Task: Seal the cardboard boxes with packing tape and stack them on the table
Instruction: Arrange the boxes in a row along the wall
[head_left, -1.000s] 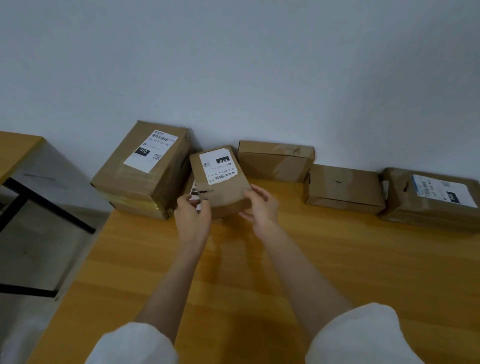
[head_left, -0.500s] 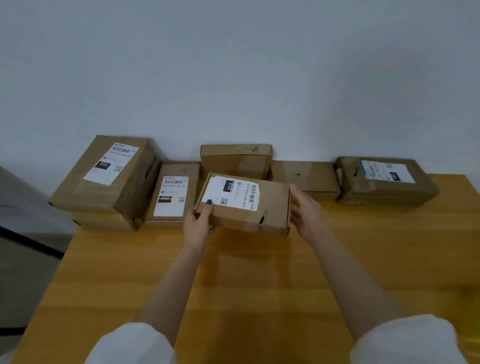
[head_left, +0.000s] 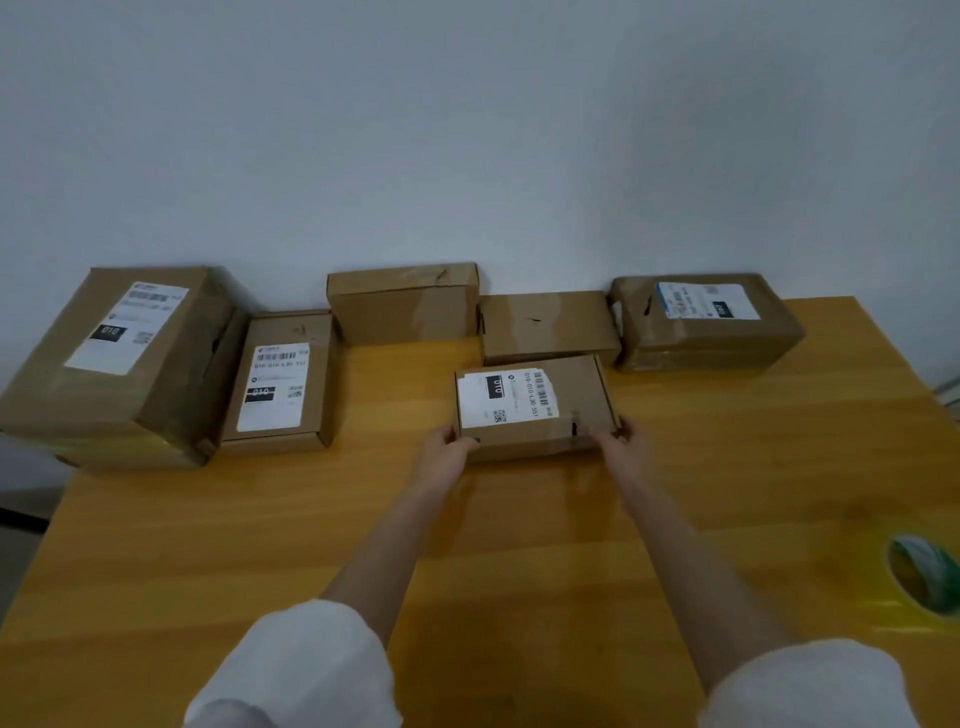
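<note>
Reaching out from white sleeves (head_left: 291, 670), both arms stretch across the yellow wooden surface (head_left: 260, 545). Nearer to me than the box they hold, and well off to its right, lies a roll of clear packing tape with a green core (head_left: 919, 577), handy for the sealing, I'd guess. The left hand (head_left: 441, 457) curls round the near left corner of a small flat brown cardboard box with a white shipping label (head_left: 530, 410); the right hand (head_left: 621, 441) grips its near right corner. The box seems to lie flat, label up, squared to the person, probably so its seams can be taped. Just behind it sits a plain flat brown box (head_left: 545, 327); behind and left, a plain taller brown box (head_left: 402, 304), a labelled flat brown box (head_left: 280, 384) and a big labelled brown carton (head_left: 119, 364); behind and right, a tape-wrapped brown parcel (head_left: 706, 322). All line the pale wall (head_left: 467, 130), none stacked yet.
</note>
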